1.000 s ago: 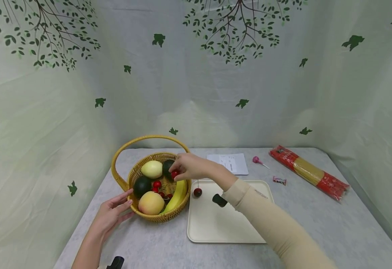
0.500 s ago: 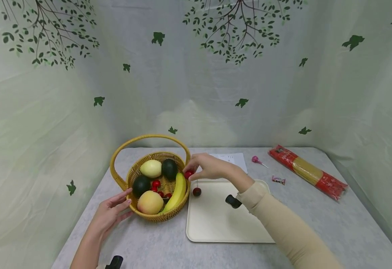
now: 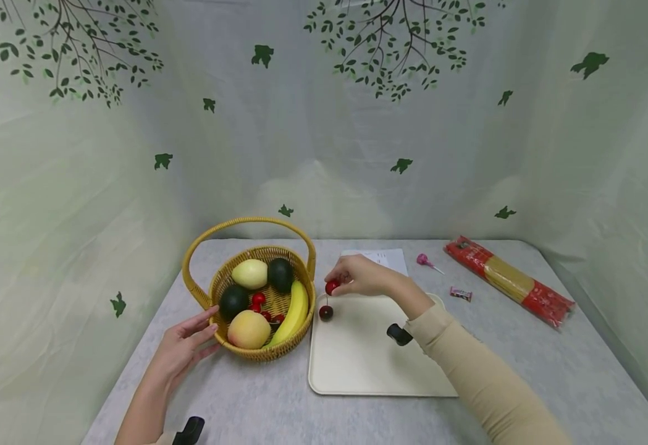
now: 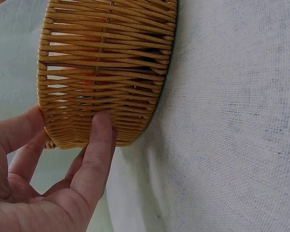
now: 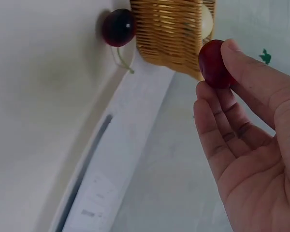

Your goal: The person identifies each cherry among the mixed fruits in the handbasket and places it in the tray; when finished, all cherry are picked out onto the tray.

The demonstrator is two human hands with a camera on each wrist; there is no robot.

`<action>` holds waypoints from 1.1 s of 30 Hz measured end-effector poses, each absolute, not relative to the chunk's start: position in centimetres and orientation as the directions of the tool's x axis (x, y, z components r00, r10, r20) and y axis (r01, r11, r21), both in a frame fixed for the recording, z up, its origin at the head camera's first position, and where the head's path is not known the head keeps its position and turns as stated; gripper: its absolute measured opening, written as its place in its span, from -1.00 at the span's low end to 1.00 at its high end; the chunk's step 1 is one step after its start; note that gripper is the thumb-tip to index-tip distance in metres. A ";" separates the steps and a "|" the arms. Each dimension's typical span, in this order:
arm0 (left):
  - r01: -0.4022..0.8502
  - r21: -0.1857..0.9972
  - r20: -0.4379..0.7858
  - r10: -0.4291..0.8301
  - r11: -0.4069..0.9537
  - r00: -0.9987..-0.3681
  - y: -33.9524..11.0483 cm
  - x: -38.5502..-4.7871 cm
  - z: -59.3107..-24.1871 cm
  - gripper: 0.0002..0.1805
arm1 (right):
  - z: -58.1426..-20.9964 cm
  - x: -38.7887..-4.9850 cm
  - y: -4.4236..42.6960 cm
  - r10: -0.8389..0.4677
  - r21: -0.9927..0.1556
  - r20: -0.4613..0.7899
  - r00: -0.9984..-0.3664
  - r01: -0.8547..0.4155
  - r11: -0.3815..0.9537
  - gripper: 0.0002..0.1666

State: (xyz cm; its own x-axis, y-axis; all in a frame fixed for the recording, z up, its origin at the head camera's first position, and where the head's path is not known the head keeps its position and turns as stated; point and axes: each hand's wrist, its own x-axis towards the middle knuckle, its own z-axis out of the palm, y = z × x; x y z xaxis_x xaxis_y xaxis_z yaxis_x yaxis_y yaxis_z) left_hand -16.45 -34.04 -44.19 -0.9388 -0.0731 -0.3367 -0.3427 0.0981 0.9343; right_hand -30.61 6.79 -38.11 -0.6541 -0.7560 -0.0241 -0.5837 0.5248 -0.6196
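My right hand (image 3: 359, 277) pinches a red cherry (image 3: 332, 287) between thumb and fingertips, above the far left corner of the cream tray (image 3: 379, 364). Close up in the right wrist view, this cherry (image 5: 215, 64) shows no visible stem. A darker cherry (image 3: 326, 313) with a stem lies on the tray just below. At the left, my left hand (image 3: 181, 346) touches the side of the wicker basket (image 3: 262, 355) with extended fingers. Inside the basket are a peach (image 3: 249, 329), a banana (image 3: 293, 316), a lemon (image 3: 249, 274), two dark green avocados (image 3: 280, 275) and several red cherries (image 3: 258, 299).
Behind the tray lies a white printed sheet (image 3: 393, 260). A pink lollipop (image 3: 423, 259), a small wrapped candy (image 3: 461, 294) and a red-and-yellow pack of noodles (image 3: 509, 281) are on the table's right side. The basket's tall handle (image 3: 248, 220) arches over the fruit.
My right hand has moved right with the cherry, from over the basket to over the tray. The left hand stays against the basket.
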 end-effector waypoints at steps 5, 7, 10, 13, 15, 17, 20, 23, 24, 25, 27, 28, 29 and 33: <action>-0.323 0.941 -0.318 -0.062 0.101 -0.946 -33.9 -16.3 -44.1 -0.30 | -39.9 -30.8 7.7 -0.727 -0.651 -0.042 -0.685 -0.533 0.540 -0.64; -0.317 0.943 -0.313 -0.056 0.097 -0.948 -33.9 -16.2 -44.0 -0.30 | -40.7 -30.9 8.1 -0.708 -0.680 -0.058 -0.704 -0.492 0.544 -0.65; -0.314 0.945 -0.310 -0.050 0.097 -0.949 -33.9 -16.1 -43.9 -0.30 | -42.1 -31.0 8.4 -0.686 -0.716 -0.083 -0.723 -0.436 0.546 -0.65; -0.315 0.944 -0.312 -0.048 0.100 -0.949 -34.0 -16.2 -43.9 -0.29 | -43.3 -31.1 8.7 -0.671 -0.733 -0.102 -0.735 -0.401 0.550 -0.65; -0.320 0.942 -0.317 -0.050 0.101 -0.947 -34.1 -16.2 -43.9 -0.29 | -43.9 -31.1 8.8 -0.661 -0.737 -0.107 -0.742 -0.388 0.554 -0.65; -0.323 0.941 -0.319 -0.052 0.102 -0.946 -34.1 -16.2 -44.0 -0.29 | -44.2 -31.0 8.9 -0.657 -0.739 -0.108 -0.746 -0.382 0.555 -0.65; -0.324 0.941 -0.320 -0.055 0.100 -0.946 -34.1 -16.2 -44.1 -0.29 | -44.5 -30.9 8.8 -0.659 -0.739 -0.107 -0.744 -0.384 0.554 -0.65; -0.321 0.942 -0.317 -0.052 0.101 -0.947 -34.1 -16.2 -44.1 -0.29 | -44.8 -30.9 8.7 -0.667 -0.740 -0.113 -0.737 -0.386 0.551 -0.65; -0.319 0.942 -0.316 -0.050 0.102 -0.948 -34.1 -16.2 -44.1 -0.29 | -44.9 -30.9 8.7 -0.670 -0.738 -0.115 -0.734 -0.388 0.552 -0.65; -0.318 0.942 -0.315 -0.049 0.101 -0.948 -34.1 -16.2 -44.1 -0.29 | -45.0 -30.9 8.7 -0.673 -0.737 -0.116 -0.730 -0.391 0.552 -0.65; -0.317 0.943 -0.314 -0.048 0.101 -0.948 -34.1 -16.2 -44.2 -0.29 | -45.2 -30.9 8.7 -0.680 -0.737 -0.121 -0.723 -0.394 0.550 -0.66; -0.318 0.943 -0.314 -0.048 0.100 -0.948 -34.1 -16.2 -44.2 -0.29 | -45.3 -30.9 8.7 -0.685 -0.738 -0.119 -0.718 -0.398 0.546 -0.67; -0.317 0.943 -0.314 -0.048 0.102 -0.948 -34.1 -16.2 -44.2 -0.29 | -45.4 -30.9 8.7 -0.688 -0.739 -0.119 -0.716 -0.399 0.543 -0.67; -0.317 0.943 -0.314 -0.046 0.104 -0.948 -34.1 -16.2 -44.2 -0.29 | -45.7 -30.9 8.7 -0.694 -0.751 -0.119 -0.710 -0.393 0.530 -0.69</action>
State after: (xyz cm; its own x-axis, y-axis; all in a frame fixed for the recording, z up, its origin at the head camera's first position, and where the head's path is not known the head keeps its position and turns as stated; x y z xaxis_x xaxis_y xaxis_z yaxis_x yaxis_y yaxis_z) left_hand -16.25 -34.10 -44.20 -0.9482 -0.0458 -0.3143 -0.3174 0.1038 0.9426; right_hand -30.89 8.73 -45.66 -0.7098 -0.6942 -0.1191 -0.3926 0.5303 -0.7514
